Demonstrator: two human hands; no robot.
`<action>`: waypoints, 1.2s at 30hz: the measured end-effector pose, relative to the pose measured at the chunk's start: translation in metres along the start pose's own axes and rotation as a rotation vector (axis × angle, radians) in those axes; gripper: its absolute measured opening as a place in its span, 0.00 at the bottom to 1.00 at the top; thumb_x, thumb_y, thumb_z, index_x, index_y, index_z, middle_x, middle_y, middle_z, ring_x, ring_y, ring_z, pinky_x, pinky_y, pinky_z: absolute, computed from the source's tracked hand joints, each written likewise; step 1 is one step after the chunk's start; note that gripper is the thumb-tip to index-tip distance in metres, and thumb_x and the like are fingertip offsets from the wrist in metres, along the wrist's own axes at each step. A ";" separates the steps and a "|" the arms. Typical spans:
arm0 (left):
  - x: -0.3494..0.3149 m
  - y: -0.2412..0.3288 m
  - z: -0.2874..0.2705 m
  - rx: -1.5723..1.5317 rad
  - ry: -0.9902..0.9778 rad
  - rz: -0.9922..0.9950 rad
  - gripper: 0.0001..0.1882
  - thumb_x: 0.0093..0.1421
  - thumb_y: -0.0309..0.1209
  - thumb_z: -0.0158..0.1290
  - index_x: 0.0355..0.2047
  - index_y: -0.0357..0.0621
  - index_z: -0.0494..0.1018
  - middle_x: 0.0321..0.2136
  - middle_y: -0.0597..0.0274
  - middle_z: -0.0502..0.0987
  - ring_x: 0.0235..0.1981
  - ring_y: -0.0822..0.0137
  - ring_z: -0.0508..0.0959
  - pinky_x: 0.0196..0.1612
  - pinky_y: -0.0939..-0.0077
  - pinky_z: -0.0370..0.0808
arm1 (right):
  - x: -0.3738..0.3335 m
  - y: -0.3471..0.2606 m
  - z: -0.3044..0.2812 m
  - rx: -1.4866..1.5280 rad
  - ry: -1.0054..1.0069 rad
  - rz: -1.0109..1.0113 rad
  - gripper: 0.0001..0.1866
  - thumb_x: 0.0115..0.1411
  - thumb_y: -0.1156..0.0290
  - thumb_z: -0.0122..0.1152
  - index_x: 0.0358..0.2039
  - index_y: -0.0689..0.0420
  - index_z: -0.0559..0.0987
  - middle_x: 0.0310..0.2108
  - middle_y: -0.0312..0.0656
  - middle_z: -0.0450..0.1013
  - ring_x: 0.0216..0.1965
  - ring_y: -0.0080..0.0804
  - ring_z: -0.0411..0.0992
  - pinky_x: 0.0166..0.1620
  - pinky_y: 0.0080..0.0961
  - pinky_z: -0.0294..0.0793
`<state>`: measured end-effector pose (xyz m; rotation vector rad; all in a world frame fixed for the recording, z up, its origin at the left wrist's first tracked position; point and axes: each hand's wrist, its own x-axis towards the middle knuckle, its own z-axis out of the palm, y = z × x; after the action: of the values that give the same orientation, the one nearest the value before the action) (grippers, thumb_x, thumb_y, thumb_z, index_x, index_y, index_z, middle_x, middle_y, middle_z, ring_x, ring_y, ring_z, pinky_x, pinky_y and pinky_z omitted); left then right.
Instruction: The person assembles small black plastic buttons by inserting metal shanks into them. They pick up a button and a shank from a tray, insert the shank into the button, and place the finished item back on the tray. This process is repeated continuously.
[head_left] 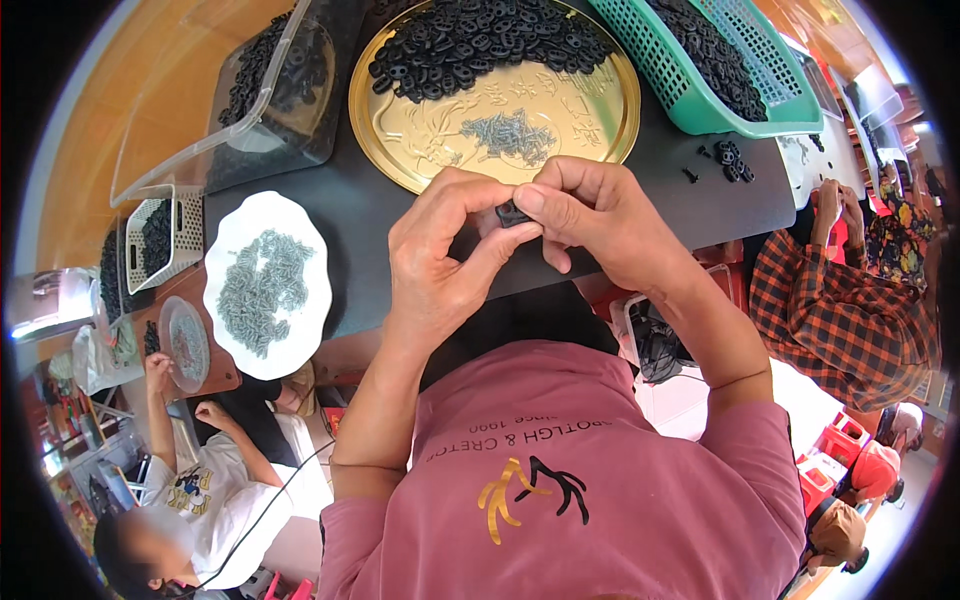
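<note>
Just near of the gold tray: a small black piece (512,214), held up in the fingers above the dark tabletop (370,250); its detail is mostly hidden.
Left hand (440,240): thumb and forefinger closed on the black piece from its left side, gripping it.
Right hand (600,215): thumb laid against the right end of the black piece, fingers curled; whether anything is pinched between them, I cannot tell.
Gold tray (420,140): round, far of both hands; black pieces (490,45) are heaped over its far half, and silver pins or screws (510,137), too small to tell which, lie in a loose pile nearer the hands.
White dish (265,208): wavy-rimmed, left of the left hand, with more small silver metal parts (262,290) spread in it.
Green basket (750,128): far right, beside the gold tray, filled with dark pieces (705,50).
Loose parts (733,160): a small black cluster on the tabletop, near of the green basket.
White basket (185,240): left of the white dish, with dark parts inside.
Left co-worker: one hand (158,368) beside a clear round dish (190,384).
Right co-worker: a checked shirt (840,320), hands close together at the table.
</note>
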<state>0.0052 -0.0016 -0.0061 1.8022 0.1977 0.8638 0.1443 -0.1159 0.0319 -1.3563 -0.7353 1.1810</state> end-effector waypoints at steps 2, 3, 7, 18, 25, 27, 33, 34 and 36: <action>0.000 0.000 0.001 -0.009 0.010 -0.016 0.13 0.49 0.17 0.62 0.36 0.36 0.75 0.33 0.62 0.75 0.30 0.76 0.71 0.31 0.83 0.65 | 0.000 0.002 0.000 0.024 -0.002 0.010 0.17 0.61 0.57 0.62 0.29 0.60 0.75 0.21 0.32 0.68 0.19 0.17 0.66 0.24 0.14 0.63; 0.001 -0.001 0.002 0.005 0.019 0.010 0.13 0.49 0.18 0.63 0.36 0.36 0.75 0.31 0.62 0.75 0.27 0.75 0.71 0.29 0.83 0.66 | 0.001 0.004 -0.001 0.047 -0.002 0.012 0.17 0.61 0.58 0.62 0.29 0.60 0.75 0.21 0.32 0.68 0.20 0.18 0.66 0.24 0.14 0.64; 0.002 -0.004 0.002 0.029 0.006 0.029 0.13 0.49 0.18 0.63 0.35 0.37 0.75 0.31 0.63 0.75 0.27 0.76 0.70 0.28 0.83 0.65 | 0.003 0.010 -0.002 0.113 -0.007 0.018 0.17 0.61 0.58 0.62 0.29 0.61 0.75 0.21 0.33 0.68 0.20 0.18 0.67 0.24 0.16 0.66; 0.005 -0.002 0.008 -0.052 -0.082 -0.094 0.24 0.51 0.18 0.61 0.50 0.38 0.71 0.38 0.63 0.72 0.31 0.76 0.71 0.36 0.83 0.71 | 0.000 -0.045 -0.044 -0.411 0.282 -0.294 0.10 0.62 0.66 0.58 0.36 0.58 0.82 0.22 0.31 0.72 0.20 0.15 0.67 0.24 0.13 0.67; 0.000 -0.008 0.005 -0.072 -0.016 -0.267 0.14 0.58 0.21 0.57 0.46 0.38 0.74 0.31 0.67 0.73 0.28 0.80 0.70 0.33 0.86 0.69 | 0.008 -0.109 -0.136 -1.060 0.883 -0.481 0.12 0.63 0.65 0.58 0.41 0.59 0.81 0.30 0.33 0.75 0.29 0.16 0.69 0.31 0.16 0.69; 0.002 -0.008 0.006 -0.098 -0.013 -0.296 0.12 0.59 0.22 0.57 0.44 0.38 0.75 0.28 0.68 0.73 0.27 0.81 0.70 0.32 0.86 0.68 | 0.007 -0.115 -0.134 -1.227 0.934 -0.490 0.12 0.63 0.65 0.58 0.42 0.59 0.81 0.32 0.32 0.76 0.31 0.17 0.69 0.33 0.18 0.70; 0.002 -0.004 0.004 -0.028 -0.015 -0.320 0.10 0.60 0.23 0.57 0.42 0.37 0.76 0.26 0.69 0.73 0.25 0.81 0.70 0.29 0.86 0.67 | 0.055 -0.061 -0.068 -1.179 0.390 -0.728 0.09 0.58 0.69 0.59 0.36 0.60 0.80 0.32 0.45 0.76 0.32 0.42 0.75 0.37 0.33 0.73; 0.002 -0.003 0.003 -0.024 -0.022 -0.325 0.10 0.59 0.23 0.57 0.42 0.37 0.76 0.26 0.69 0.73 0.24 0.81 0.70 0.29 0.86 0.68 | 0.066 -0.050 -0.065 -1.209 0.317 -0.711 0.09 0.58 0.70 0.59 0.36 0.60 0.80 0.33 0.45 0.76 0.34 0.45 0.75 0.38 0.35 0.73; 0.003 -0.002 0.002 -0.016 -0.036 -0.321 0.10 0.59 0.23 0.56 0.41 0.37 0.76 0.26 0.69 0.73 0.24 0.81 0.70 0.29 0.86 0.68 | 0.084 -0.033 -0.065 -1.231 0.333 -0.686 0.09 0.58 0.70 0.58 0.38 0.58 0.79 0.35 0.46 0.76 0.36 0.47 0.74 0.39 0.38 0.73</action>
<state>0.0096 -0.0010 -0.0069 1.7106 0.4419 0.6027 0.2369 -0.0539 0.0356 -1.9292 -1.6211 -0.1715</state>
